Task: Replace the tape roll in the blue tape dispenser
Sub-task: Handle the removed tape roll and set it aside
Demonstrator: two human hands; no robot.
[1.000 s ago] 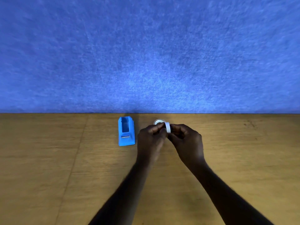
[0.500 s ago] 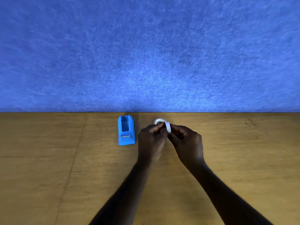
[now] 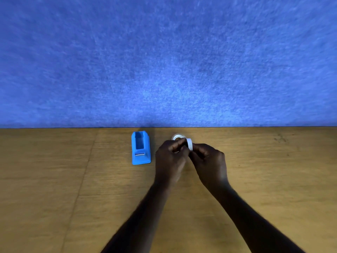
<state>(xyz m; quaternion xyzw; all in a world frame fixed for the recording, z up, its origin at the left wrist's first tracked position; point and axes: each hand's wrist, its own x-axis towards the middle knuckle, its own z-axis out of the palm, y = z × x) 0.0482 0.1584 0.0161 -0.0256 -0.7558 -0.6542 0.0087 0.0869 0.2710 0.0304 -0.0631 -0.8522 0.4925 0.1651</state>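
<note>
Tape roll (image 3: 189,144), white ring, pinched between both hands beside hollow blue plastic dispenser (image 3: 140,148)

We see a wooden table (image 3: 54,189), brown and grained, with a faint seam running slantwise down its left part and a few dark specks (image 3: 280,138) toward the far right. Its far edge meets a blue felt-like wall (image 3: 164,61). A blue tape dispenser (image 3: 141,148) stands on the board near that far edge, its roll bay open upward, its cutter end toward us. Just to its right a white tape roll (image 3: 177,137) lies flat on the wood, partly hidden.
</note>
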